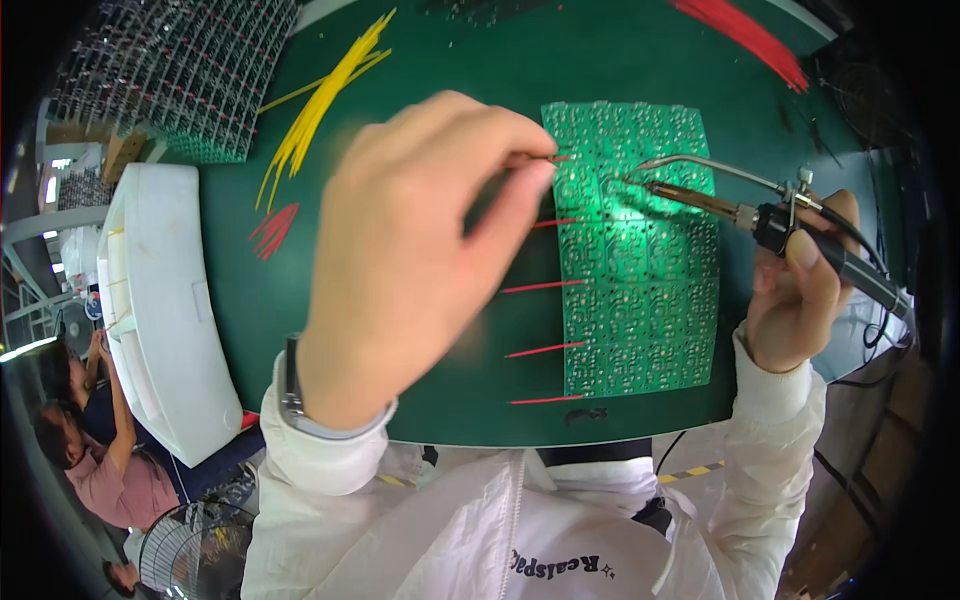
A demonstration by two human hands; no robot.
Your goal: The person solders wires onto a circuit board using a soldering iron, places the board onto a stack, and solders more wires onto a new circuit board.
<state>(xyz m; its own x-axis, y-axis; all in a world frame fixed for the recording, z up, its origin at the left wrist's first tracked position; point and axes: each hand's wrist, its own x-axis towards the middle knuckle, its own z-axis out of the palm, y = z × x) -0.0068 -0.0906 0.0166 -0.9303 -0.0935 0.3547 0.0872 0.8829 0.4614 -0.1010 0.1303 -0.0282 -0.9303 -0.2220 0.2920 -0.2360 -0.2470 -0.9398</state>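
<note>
A green circuit board panel [640,340] lies on the dark green mat, several short red wires [545,350] sticking out from its left edge. My left hand [420,230] is over the panel's upper left edge, thumb and forefinger pinching a red wire [562,157] whose end touches the board. In my right hand [800,290] is a soldering iron [770,222], held from the right with its tip over the upper part of the panel. A thin curved metal tube [710,163] clamped to the iron reaches alongside the tip. Light from the iron brightens the board there.
Yellow wires [325,100] and a small bunch of red wires [274,230] lie left. More red wires [745,40] lie at the far right. Stacked circuit boards [170,70] stand far left, above a white foam tray [180,310]. Other people [110,460] sit beyond, near a fan [195,550].
</note>
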